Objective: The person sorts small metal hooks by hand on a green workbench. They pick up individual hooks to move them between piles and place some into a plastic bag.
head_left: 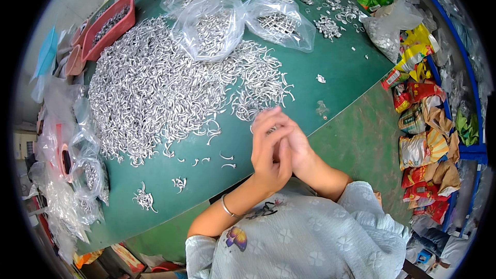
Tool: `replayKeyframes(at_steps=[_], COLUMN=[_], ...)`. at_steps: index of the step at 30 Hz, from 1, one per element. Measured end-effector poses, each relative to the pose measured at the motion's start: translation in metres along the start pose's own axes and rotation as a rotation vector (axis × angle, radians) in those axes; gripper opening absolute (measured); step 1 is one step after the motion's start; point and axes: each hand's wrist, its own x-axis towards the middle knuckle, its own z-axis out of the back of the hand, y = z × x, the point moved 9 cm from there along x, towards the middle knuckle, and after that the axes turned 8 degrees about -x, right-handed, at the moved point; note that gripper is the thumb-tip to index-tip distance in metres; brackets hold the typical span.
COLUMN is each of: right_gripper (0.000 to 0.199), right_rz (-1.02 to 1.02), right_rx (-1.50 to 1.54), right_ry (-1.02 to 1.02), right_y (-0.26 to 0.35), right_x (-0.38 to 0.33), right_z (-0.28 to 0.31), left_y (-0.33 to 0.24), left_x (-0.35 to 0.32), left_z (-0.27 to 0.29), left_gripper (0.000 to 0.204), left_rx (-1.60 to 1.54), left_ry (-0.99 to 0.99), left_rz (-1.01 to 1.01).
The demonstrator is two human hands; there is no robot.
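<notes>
Across the green table (351, 67) spreads a pile (150, 88) of curved metal pieces, presumably loose for easy reach. Atop its far edge sits one bag (235, 26), with another bag (306, 33) beside it, likely keeping contents apart. Beside the pile, the left hand (269, 150) and right hand (299, 147) press together, fingers partly curled, perhaps cupping something; I cannot tell what. Two little clusters (144, 198) lie nearer, seemingly kept separate.

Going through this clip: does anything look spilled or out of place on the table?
Nothing looks damaged. A few curved metal pieces lie loose below the big pile, and a small shiny bit lies apart to its right. They look like strays, though perhaps set aside deliberately.
</notes>
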Motion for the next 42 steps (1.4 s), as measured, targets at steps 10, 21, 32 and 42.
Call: replayKeyframes(at_steps=[10,21,32,42], right_gripper=[0.021,0.025,0.02,0.021], right_rz=[1.321,1.273,1.656,1.712], right_rx=[-2.255,-2.743,-2.629,-2.877], right_ry=[-0.818,-0.458,-0.858,-0.744], right_y=[0.221,0.136,0.262,0.245], right_x=[-0.076,-0.057,-0.078,-0.068], right_z=[-0.043,-0.031,-0.061,-0.056], left_y=[0.035,0.058,0.076,0.061], left_x=[-0.02,-0.027,-0.011,-0.007], left_z=[-0.007,-0.02,-0.031,-0.011], left_gripper=[0.034,0.041,0.04,0.03], left_rx=[0.384,0.542,0.667,0.761], left_ry=[0.397,0.48,0.461,0.276], left_rz=[0.253,0.29,0.151,0.2])
